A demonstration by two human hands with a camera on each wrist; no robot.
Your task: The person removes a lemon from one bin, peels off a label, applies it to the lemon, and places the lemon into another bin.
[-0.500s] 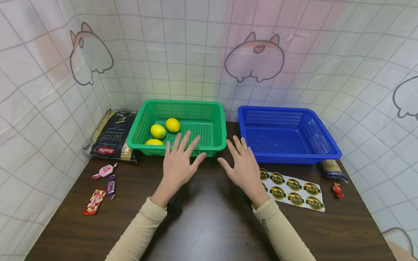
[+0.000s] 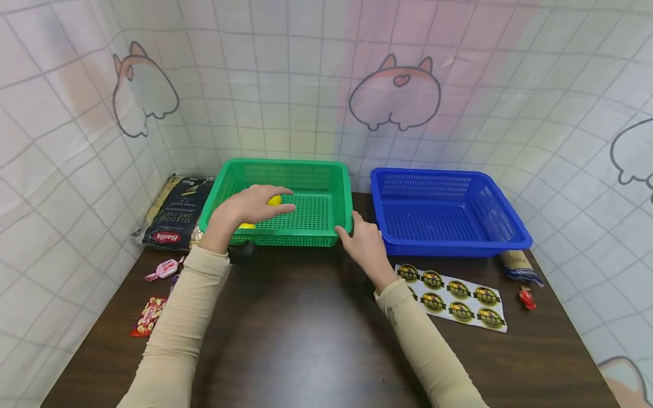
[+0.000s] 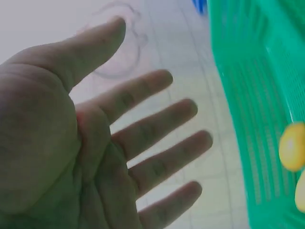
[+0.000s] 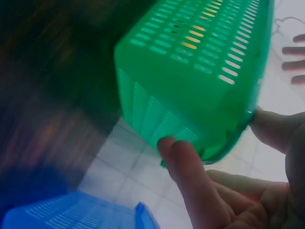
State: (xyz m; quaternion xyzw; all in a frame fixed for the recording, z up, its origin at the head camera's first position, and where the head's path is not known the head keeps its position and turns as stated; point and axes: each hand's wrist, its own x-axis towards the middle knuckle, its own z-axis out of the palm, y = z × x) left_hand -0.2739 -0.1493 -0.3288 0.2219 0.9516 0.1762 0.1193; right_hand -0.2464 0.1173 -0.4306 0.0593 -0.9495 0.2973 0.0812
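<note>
"Both hands are at the green basket (image 2: 313, 214), aren't they? What is each one doing?"

"Put twelve at the backdrop (image 2: 285, 107) and the basket's middle at the clock's centre. Right hand (image 2: 366, 241) at four o'clock: it grips the front corner, thumb on one side and fingers round the other."

"And the left hand (image 2: 252, 205)?"

"Over the nine o'clock part, held sideways. Its fingers are stretched out and spread, with nothing between them. I see a gap from its fingertips to the basket wall."

"What's that yellow under it?"

"Lemons (image 2: 275, 200), inside the basket. The left hand hides part of them, so I can't count them from here."

"Now read me the whole table (image 2: 296, 340), from its middle."

"Green basket at eleven, blue basket (image 2: 423, 221) at two, well within reach of each other but not touching. At ten, a pasta bag (image 2: 176, 211) just beside the green basket."

"And lower down?"

"Around nine, a pink sweet (image 2: 165, 268) and a red snack packet (image 2: 149, 317), near the left sleeve (image 2: 178, 317). At three, a sheet of round stickers (image 2: 459, 300), and farther out a red sweet (image 2: 528, 298)."
</note>
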